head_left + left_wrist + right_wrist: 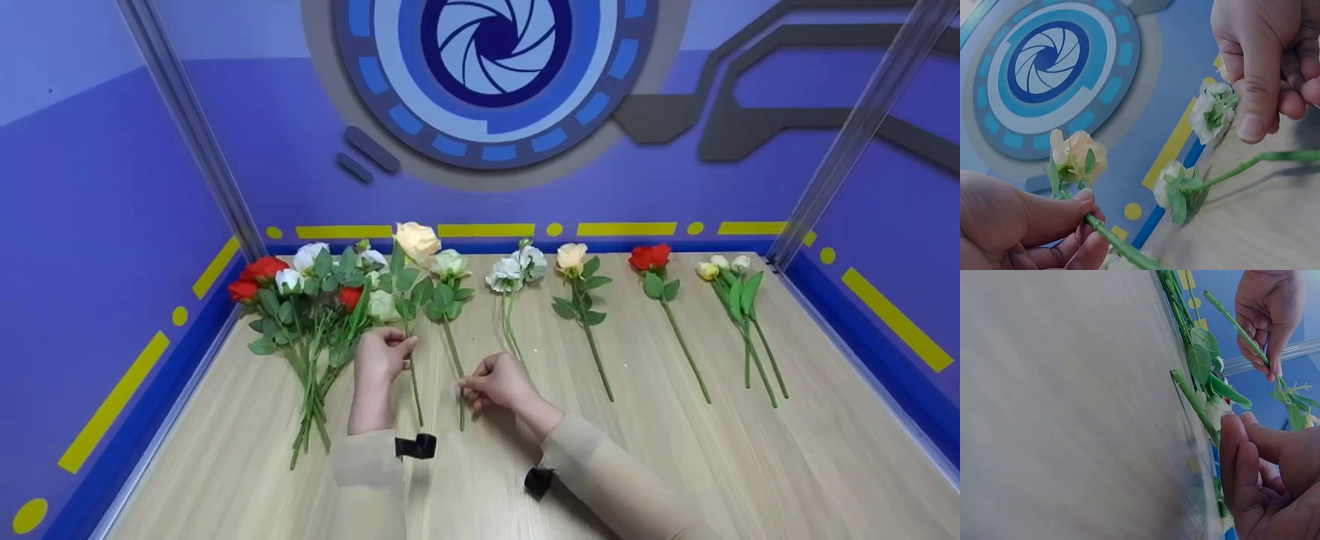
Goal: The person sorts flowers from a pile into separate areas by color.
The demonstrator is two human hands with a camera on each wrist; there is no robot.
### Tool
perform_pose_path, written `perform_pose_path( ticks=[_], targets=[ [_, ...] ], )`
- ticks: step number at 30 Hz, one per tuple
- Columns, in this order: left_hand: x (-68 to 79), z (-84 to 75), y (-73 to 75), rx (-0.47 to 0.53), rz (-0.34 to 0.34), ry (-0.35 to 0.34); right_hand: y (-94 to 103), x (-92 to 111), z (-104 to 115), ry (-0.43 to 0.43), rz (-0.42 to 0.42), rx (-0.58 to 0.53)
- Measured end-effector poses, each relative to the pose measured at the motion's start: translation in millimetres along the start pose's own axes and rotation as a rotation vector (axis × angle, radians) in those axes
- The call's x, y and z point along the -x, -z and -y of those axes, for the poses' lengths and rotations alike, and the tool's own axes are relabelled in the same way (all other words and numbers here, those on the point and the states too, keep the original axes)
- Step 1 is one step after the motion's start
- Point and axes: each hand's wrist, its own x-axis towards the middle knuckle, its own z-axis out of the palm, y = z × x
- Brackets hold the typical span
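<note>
My left hand point(381, 358) pinches the green stem of a peach rose point(417, 241) between thumb and fingers, with the bloom raised above the other flowers. My right hand point(504, 384) has loosely bent fingers right beside the stem of a pale green-white rose point(451, 264). In the left wrist view a gap shows between that stem point(1289, 156) and the right thumb point(1251, 125). The right wrist view has the stem's cut end point(1175, 374) sticking out past the right fingertips, which hide its further part.
Left of my hands lies a bunch point(300, 330) of red and white flowers. To the right, in a row, lie white flowers point(516, 268), another peach rose point(573, 259), a red rose point(649, 258) and pale tulips point(720, 267). Blue panels point(270, 135) wall the wooden table point(675, 465).
</note>
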Motion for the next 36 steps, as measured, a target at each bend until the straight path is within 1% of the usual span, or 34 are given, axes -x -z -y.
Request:
perform_pose_path(
  ticks=[5,10,12,14,17,21,25,27,29,31,33,36],
  targets=[
    [6.1,-7.0,-14.6,0.030,0.037,-0.054,6.0,12,0,0.053,0.014,0.022],
    [12.8,-13.9,-31.1,0.056,0.096,-0.067,8.6,25,0,0.122,0.047,0.016],
    [15.6,-16.8,-37.8,0.069,0.122,-0.073,8.9,29,1,0.156,0.042,0.017],
    [18.3,-19.7,-44.3,0.091,0.152,-0.083,9.2,34,3,0.171,0.028,0.017],
    [21.9,-23.7,-52.8,0.102,0.179,-0.111,9.9,38,6,0.193,0.011,0.016],
    [24.9,-27.5,-59.7,0.104,0.194,-0.148,13.7,41,11,0.215,-0.002,0.008],
    [25.1,-27.9,-59.3,0.107,0.212,-0.160,23.3,42,14,0.214,0.009,0.010],
    [23.3,-26.0,-55.7,0.097,0.206,-0.154,31.7,41,15,0.209,0.010,0.024],
    [20.2,-23.5,-49.6,0.068,0.175,-0.138,42.9,39,16,0.207,0.004,0.045],
    [15.7,-19.3,-41.3,0.017,0.119,-0.130,56.6,37,17,0.204,0.000,0.069],
    [10.5,-14.3,-30.9,-0.049,0.049,-0.127,71.5,36,20,0.199,-0.014,0.105],
    [2.9,-3.5,-15.0,-0.132,-0.052,-0.121,95.5,35,22,0.182,-0.039,0.153]
  ],
)
